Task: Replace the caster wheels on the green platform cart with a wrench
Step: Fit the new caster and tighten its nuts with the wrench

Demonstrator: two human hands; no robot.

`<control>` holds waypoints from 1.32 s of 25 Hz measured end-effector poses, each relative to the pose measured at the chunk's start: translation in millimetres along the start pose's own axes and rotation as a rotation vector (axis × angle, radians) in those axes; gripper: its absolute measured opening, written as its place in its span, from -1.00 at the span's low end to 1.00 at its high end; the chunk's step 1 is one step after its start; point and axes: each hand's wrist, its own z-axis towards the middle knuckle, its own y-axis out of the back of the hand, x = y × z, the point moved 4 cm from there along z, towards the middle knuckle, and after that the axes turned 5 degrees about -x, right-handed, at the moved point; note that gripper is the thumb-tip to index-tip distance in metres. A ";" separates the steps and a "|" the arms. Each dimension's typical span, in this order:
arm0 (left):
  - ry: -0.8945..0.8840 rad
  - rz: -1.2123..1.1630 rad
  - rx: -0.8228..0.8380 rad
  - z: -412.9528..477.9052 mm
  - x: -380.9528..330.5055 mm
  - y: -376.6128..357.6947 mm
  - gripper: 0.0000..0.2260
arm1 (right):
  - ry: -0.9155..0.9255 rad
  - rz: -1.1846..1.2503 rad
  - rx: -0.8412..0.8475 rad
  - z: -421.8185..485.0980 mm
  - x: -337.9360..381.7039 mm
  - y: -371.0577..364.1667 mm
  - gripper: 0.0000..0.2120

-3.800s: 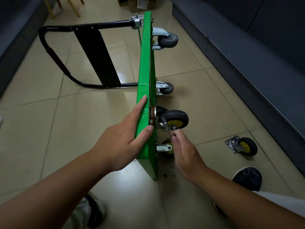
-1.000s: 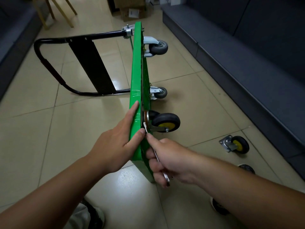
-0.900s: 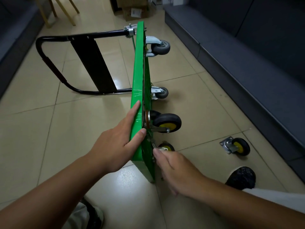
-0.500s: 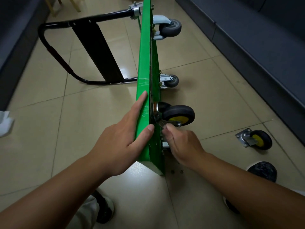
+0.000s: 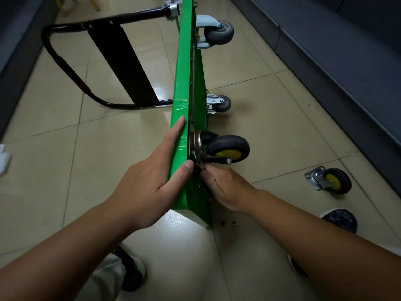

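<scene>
Two hands work at the near end of the green platform cart (image 5: 186, 88), which stands on its long edge on the tiled floor (image 5: 65, 170). The left hand (image 5: 156, 183) lies flat along the upper edge of the deck, fingers straight and thumb pressed on the rim, steadying it. The right hand (image 5: 225, 187) is just beside it on the underside. Its fingers curl in at the near corner of the mounting plate (image 5: 191, 146) of the yellow-hubbed caster (image 5: 227, 148). The fingertips are hidden, so I cannot tell whether they pinch a nut, a bolt or the wrench head.

The step in hand looks like fastening this caster to the deck, probably seating or tightening one corner fastener. The next move calls for a firm brace on the deck while the fastener is turned square, and then for the other corners. Two small nuts (image 5: 234, 223) lie on the floor just past the cart's end. A loose caster (image 5: 329, 180) sits well apart to the right, and a grey caster (image 5: 219, 32) is mounted at the far end.

One second ago the right hand gripped a wrench whose shaft ran plainly through the fist. Now no shaft shows and the hand is tucked closer to the plate. The left hand's hold is unchanged.
</scene>
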 end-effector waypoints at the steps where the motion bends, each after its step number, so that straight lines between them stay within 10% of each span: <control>1: 0.001 -0.004 0.001 -0.5 0.6 -0.3 -0.39 | 0.002 -0.020 0.002 -2.7 3.5 1.2 -0.47; 14: 0.005 0.028 0.012 -0.3 -2.9 -0.5 -0.39 | -0.656 0.680 0.310 -39.5 92.6 29.1 -0.45; 18: 0.009 0.031 0.061 0.4 -2.7 1.9 -0.40 | -0.556 0.648 0.125 -55.3 81.1 21.2 -0.47; 23: 0.019 0.017 0.063 -0.6 0.2 2.6 -0.37 | -0.170 -0.028 -0.143 -56.3 16.6 20.1 -0.55; 33: 0.009 -0.020 0.017 -1.0 0.1 0.6 -0.38 | -0.030 0.004 -0.271 -14.5 5.2 -3.6 -0.62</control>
